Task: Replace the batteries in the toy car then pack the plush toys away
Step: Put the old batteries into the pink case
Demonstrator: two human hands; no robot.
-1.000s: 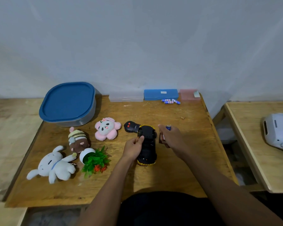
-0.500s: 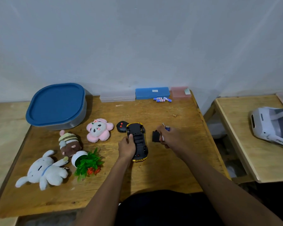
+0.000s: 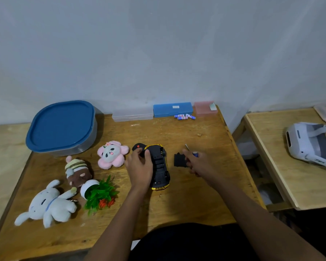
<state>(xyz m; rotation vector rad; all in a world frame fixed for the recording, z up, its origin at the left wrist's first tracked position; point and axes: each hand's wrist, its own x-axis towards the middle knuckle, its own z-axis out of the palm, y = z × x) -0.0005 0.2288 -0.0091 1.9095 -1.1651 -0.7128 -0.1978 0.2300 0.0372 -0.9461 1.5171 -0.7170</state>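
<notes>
The yellow toy car [image 3: 160, 167] lies upside down mid-table, its black underside up and battery bay uncovered. My left hand [image 3: 139, 164] grips its left side. My right hand [image 3: 198, 162] holds a blue-handled screwdriver [image 3: 191, 150] and touches the black battery cover [image 3: 179, 160] lying on the table just right of the car. Several small batteries [image 3: 184, 116] lie at the back. A pink plush [image 3: 112, 154], a brown striped plush [image 3: 77, 170] and a white rabbit plush [image 3: 49, 204] lie on the left.
A grey tub with a blue lid [image 3: 61, 126] stands at back left. Clear [image 3: 132, 114], blue [image 3: 172, 109] and pink [image 3: 205, 107] cases line the back edge. A black remote [image 3: 137, 146] sits behind the car. A fallen potted fake plant [image 3: 98, 193] lies near the plushes. A white headset [image 3: 310, 146] rests on the right side table.
My right hand has taken the black battery cover off the car and set it on the table to the right. My left hand moved up along the car's side.
</notes>
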